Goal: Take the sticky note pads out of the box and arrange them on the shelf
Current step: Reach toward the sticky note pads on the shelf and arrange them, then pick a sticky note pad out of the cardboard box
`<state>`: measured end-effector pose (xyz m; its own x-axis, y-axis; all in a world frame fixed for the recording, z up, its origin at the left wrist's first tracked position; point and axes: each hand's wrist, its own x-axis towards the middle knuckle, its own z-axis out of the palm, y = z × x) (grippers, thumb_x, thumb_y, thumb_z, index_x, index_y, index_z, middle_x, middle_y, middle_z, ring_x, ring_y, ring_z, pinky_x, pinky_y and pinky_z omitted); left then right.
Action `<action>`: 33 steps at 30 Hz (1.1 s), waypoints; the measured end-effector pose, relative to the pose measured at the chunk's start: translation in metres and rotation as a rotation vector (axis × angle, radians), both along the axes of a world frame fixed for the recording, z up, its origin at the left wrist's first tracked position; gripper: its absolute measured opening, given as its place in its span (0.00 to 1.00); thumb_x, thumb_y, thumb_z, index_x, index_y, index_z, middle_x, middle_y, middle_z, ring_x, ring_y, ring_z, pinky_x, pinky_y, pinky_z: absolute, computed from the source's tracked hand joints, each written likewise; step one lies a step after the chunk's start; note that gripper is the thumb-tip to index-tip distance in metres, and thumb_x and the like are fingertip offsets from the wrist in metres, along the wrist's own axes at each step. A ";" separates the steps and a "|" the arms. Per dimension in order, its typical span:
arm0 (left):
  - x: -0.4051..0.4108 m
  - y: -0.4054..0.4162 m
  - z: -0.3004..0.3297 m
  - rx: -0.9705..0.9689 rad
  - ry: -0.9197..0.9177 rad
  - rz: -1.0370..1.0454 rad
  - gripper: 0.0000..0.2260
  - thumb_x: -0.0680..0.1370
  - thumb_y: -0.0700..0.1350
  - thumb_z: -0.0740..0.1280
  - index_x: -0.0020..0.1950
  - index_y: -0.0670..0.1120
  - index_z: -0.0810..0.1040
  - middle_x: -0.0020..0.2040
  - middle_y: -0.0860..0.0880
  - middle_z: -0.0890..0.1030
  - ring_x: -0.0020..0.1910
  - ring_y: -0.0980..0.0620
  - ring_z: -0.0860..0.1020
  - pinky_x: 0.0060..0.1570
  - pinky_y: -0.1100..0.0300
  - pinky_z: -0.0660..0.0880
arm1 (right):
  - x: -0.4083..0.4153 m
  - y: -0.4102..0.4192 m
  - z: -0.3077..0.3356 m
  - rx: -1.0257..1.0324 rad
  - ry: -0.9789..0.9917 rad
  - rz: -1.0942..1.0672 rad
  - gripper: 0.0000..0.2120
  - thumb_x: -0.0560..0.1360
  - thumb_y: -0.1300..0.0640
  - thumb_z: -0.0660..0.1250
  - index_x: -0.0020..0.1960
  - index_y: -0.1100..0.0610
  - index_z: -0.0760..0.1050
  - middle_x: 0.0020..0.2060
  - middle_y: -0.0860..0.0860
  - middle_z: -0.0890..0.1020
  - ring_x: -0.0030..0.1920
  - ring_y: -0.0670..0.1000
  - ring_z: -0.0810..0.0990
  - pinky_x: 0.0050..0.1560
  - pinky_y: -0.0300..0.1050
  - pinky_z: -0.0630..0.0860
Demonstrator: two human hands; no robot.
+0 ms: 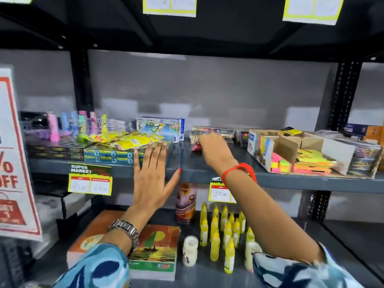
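An open cardboard box lies on the grey shelf at the right, holding neon pink, yellow and orange sticky note pads. My right hand is over the middle of the shelf, fingers closed on a pink sticky note pad that rests low against the shelf surface. Behind it lie flat packs of coloured notes. My left hand is spread flat with fingers apart at the shelf's front edge, touching the stacked packets there, and holds nothing.
Blue and yellow packets, pastel items and a picture box fill the shelf's left half. Price tags hang from the edge. Below stand yellow-capped glue bottles, a can and paper reams. A sale sign hangs left.
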<state>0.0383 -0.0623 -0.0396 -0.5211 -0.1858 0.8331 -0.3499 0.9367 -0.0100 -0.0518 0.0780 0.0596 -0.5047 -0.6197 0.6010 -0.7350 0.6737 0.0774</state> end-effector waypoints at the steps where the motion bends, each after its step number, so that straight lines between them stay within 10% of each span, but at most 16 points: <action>1: -0.001 0.000 0.000 -0.001 0.005 -0.002 0.34 0.80 0.64 0.44 0.76 0.41 0.60 0.75 0.43 0.64 0.75 0.44 0.58 0.73 0.41 0.45 | -0.005 -0.004 -0.002 0.038 -0.048 0.006 0.14 0.73 0.74 0.57 0.56 0.66 0.72 0.56 0.66 0.76 0.58 0.65 0.75 0.53 0.54 0.73; 12: -0.005 0.004 -0.002 0.001 0.095 -0.039 0.32 0.78 0.61 0.51 0.75 0.41 0.62 0.73 0.43 0.67 0.74 0.43 0.60 0.74 0.43 0.42 | -0.013 0.054 -0.014 -0.205 0.036 0.054 0.18 0.70 0.73 0.59 0.57 0.63 0.76 0.46 0.64 0.82 0.49 0.65 0.79 0.48 0.55 0.78; 17: -0.005 0.007 -0.002 0.017 0.105 -0.032 0.32 0.78 0.61 0.50 0.74 0.40 0.61 0.73 0.42 0.67 0.74 0.42 0.59 0.73 0.45 0.39 | 0.008 0.128 -0.017 -0.488 0.225 -0.099 0.08 0.59 0.78 0.63 0.33 0.69 0.76 0.27 0.67 0.79 0.27 0.63 0.77 0.23 0.40 0.65; 24: -0.007 0.011 -0.002 0.043 0.122 -0.033 0.33 0.77 0.61 0.50 0.74 0.39 0.62 0.72 0.40 0.67 0.74 0.40 0.58 0.73 0.40 0.43 | -0.012 0.171 -0.028 -0.584 0.112 -0.309 0.21 0.70 0.75 0.60 0.62 0.66 0.71 0.48 0.68 0.80 0.49 0.66 0.76 0.46 0.55 0.70; 33: -0.003 0.008 0.000 0.040 0.115 -0.041 0.34 0.77 0.61 0.50 0.74 0.39 0.61 0.73 0.40 0.65 0.74 0.40 0.57 0.72 0.41 0.42 | -0.034 0.186 -0.034 -0.253 0.040 -0.466 0.12 0.69 0.72 0.62 0.52 0.68 0.73 0.47 0.68 0.81 0.50 0.67 0.78 0.54 0.58 0.71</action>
<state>0.0349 -0.0540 -0.0401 -0.4305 -0.2011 0.8799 -0.3082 0.9490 0.0661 -0.0854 0.2642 0.0252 -0.6660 -0.1677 0.7269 -0.3527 0.9294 -0.1087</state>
